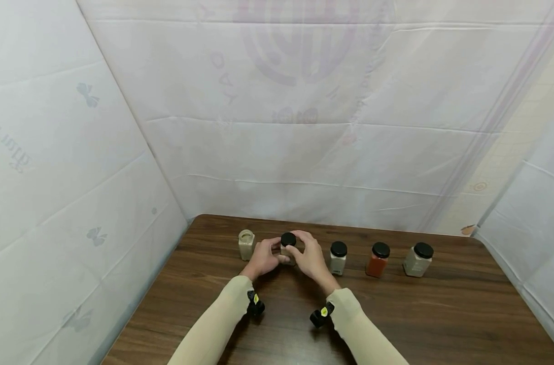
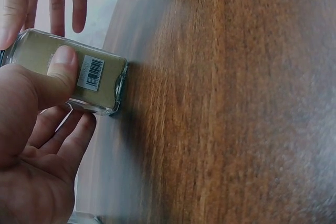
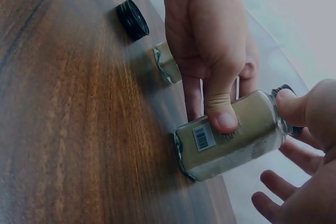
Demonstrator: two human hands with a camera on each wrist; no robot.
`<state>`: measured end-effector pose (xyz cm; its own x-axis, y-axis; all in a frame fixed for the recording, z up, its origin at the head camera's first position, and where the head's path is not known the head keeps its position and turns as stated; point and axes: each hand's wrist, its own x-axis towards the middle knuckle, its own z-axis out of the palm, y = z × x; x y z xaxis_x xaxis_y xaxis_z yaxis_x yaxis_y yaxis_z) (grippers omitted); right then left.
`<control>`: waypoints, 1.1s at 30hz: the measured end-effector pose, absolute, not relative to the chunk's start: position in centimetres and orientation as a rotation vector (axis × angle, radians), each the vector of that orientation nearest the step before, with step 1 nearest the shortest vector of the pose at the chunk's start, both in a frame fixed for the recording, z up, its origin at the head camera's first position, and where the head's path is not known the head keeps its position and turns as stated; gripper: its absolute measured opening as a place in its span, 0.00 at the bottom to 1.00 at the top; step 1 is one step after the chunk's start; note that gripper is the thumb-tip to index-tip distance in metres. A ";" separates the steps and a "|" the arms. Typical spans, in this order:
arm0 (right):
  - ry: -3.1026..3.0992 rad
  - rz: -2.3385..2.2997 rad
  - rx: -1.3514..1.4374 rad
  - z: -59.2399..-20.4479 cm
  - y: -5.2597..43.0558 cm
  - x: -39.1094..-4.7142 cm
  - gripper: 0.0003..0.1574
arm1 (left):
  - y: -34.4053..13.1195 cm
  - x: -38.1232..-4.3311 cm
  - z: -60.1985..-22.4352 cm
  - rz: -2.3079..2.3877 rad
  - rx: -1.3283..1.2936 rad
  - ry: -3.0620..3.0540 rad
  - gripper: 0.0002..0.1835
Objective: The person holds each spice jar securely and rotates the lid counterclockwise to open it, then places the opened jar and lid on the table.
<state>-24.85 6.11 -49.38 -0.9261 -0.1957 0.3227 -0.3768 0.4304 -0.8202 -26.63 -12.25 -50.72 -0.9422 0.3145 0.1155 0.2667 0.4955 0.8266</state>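
Note:
A square glass spice jar [image 3: 249,135] with light brown powder and a barcode label stands on the table between both hands. My left hand [image 1: 264,258] grips its body, the thumb flat across the label side in the left wrist view. At the top, my right hand [image 1: 311,257] pinches the black lid [image 1: 288,239] between thumb and fingers; the other fingers spread loose in the right wrist view. To the left, an open jar [image 1: 246,247] of pale powder stands without a lid. A loose black lid [image 3: 132,20] lies near it in the right wrist view.
Right of the hands stand several black-lidded jars: one with grey-white contents [image 1: 338,262], one with red powder [image 1: 376,264] and a wider pale one [image 1: 416,263]. The brown wooden table [image 1: 441,314] meets sheet-covered walls at its back and left.

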 end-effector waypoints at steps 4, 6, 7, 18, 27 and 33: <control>-2.496 1.488 0.504 -49.3 6.1 -24.8 0.31 | -12.2 -26.6 -50.7 1.468 0.516 2.678 0.25; -2.487 1.483 0.474 -49.4 6.0 -24.7 0.33 | -12.1 -26.5 -50.6 1.469 0.513 2.680 0.24; -2.475 1.486 0.455 -49.4 5.9 -24.6 0.34 | -12.1 -26.5 -50.6 1.470 0.510 2.679 0.24; -2.410 1.494 0.310 -49.6 5.2 -24.5 0.32 | -12.1 -26.5 -50.7 1.466 0.506 2.692 0.23; -2.473 1.537 0.465 -49.1 6.0 -24.7 0.30 | -12.2 -26.5 -50.6 1.481 0.478 2.675 0.26; -2.530 1.538 0.509 -49.1 6.3 -24.9 0.30 | -12.2 -26.5 -50.6 1.454 0.494 2.692 0.26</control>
<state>-24.94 6.32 -49.15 -0.9335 -0.2135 0.2881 -0.3541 0.4212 -0.8350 -26.47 -12.15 -50.58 -0.9482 0.2968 0.1128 0.2571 0.5092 0.8214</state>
